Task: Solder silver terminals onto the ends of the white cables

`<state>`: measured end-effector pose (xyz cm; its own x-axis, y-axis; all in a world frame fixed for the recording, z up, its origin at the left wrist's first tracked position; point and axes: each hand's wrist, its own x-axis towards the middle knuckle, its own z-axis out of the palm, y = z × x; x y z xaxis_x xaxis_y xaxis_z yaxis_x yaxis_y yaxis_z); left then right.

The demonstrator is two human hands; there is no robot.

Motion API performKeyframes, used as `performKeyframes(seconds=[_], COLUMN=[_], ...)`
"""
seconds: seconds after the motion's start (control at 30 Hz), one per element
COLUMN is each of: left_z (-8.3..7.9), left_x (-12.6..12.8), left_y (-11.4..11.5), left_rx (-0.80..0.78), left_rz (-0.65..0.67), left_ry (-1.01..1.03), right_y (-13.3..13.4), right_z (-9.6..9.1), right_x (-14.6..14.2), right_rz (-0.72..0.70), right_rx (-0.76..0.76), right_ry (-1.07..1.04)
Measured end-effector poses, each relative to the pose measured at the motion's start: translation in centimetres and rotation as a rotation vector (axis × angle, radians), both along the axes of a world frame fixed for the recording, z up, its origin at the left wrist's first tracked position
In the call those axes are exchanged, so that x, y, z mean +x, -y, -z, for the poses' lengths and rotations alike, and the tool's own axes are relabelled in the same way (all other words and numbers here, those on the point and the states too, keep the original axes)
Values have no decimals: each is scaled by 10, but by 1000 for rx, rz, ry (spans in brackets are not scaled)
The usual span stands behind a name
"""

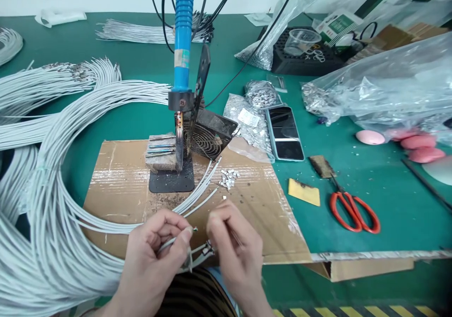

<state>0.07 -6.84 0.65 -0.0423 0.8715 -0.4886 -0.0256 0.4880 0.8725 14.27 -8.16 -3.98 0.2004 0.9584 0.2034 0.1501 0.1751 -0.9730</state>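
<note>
1. Here's the green table, running across the whole scene, with the action at its near edge.
2. Big on the left, a coil of pale cables sweeps round, some strands passing behind the left hand and over the cardboard.
3. That cardboard lies flat under the work, a small fan tilted at its far edge.
4. Centre stage, the blue-handled iron stands tip down in its stand, beyond both hands.
5. Now the left hand: thumb and forefinger clamped on one cable, which lies across the grip, its bared, coloured end peeking past the thumb towards the right hand.
6. And the right hand, just beside that cable end, fingers curled in; whether they meet, or pinch anything, one cannot tell.
7. Over to the right, scissors with red handles, a phone farther back, and a yellow sponge between.
8. Low between the hands, more cable ends with dark tips, just below the held one.
9. Smallest of all, white chips scattered on the cardboard, just beyond the right hand.
</note>
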Motion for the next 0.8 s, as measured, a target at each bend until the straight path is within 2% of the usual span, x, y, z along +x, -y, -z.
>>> performKeyframes(seconds=[0.07, 0.13, 0.37, 0.6, 0.8], left_z=[2, 5, 7, 6, 16], left_x=[-3, -6, -6, -3, -3], left_y=[-1, -1, -2, -2, 8], left_rx=[31, 45, 32, 57, 121], left_rz=[-15, -6, -24, -4, 22], left_ry=[-7, 1, 58, -26, -111], right_y=[0, 0, 4, 2, 3], right_z=[4, 7, 4, 2, 2], right_x=[1, 3, -4, -9, -16], right_rz=[75, 71, -135, -87, -26], right_rx=[-96, -151, -204, -223, -208], right_ry=[-101, -134, -262, -326, -347])
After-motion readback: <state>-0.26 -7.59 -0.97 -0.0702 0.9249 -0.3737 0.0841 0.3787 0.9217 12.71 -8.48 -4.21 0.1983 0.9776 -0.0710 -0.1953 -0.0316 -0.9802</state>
